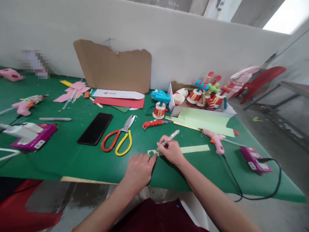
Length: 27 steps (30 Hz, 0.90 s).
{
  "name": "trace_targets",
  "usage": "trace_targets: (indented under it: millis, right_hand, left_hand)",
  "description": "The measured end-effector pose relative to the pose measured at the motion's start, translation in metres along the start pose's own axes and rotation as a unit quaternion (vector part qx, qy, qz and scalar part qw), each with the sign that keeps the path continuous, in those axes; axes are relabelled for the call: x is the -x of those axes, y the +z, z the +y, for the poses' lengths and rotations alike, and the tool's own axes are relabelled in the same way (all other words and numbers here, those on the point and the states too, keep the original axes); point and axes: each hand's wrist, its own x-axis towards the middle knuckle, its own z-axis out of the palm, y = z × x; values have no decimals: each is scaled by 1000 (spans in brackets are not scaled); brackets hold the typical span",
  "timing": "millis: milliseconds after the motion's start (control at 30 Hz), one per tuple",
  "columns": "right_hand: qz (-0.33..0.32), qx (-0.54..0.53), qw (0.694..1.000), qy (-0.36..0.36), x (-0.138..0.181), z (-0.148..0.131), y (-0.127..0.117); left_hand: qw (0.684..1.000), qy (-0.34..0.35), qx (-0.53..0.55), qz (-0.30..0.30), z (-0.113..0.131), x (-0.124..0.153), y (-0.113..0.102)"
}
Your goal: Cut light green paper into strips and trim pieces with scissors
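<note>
A long pale green paper strip (193, 149) lies on the green table (72, 158) near the front edge. My right hand (170, 149) is closed round a white pen (172, 136), its tip down on the strip's left end. My left hand (138, 170) lies flat on the table, fingers stretched out, one fingertip pressing the strip's left end. Red and yellow scissors (119, 138) lie just left of my hands.
A black phone (95, 128), a red utility knife (154, 123), pink glue guns (215, 140), purple power boxes (256, 159) with a cable, pale green sheets (205, 120), a box of decorated paper cups (205, 95) and a cardboard sheet (116, 66) by the white wall.
</note>
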Motion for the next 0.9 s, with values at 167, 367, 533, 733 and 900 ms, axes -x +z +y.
trace_targets:
  millis: [167,367,533,733,900]
  right_hand:
    - [-5,18,1000,-1,0,1,1]
    - [-11,25,1000,4,0,1,1]
    - [-10,36,999,1,1,0,1]
    - [-4,39,999,3,1,0,0]
    - [3,34,999,4,1,1,-1]
  left_hand:
    - [1000,-1,4,-3,0,0,1]
    - [1000,-2,6,-10,0,-1,-1]
    - [1000,-4,7,-11,0,-1,0]
    - [1000,-5,6,-10,0,-1,2]
    - [1000,-5,10,-9,0,-1,0]
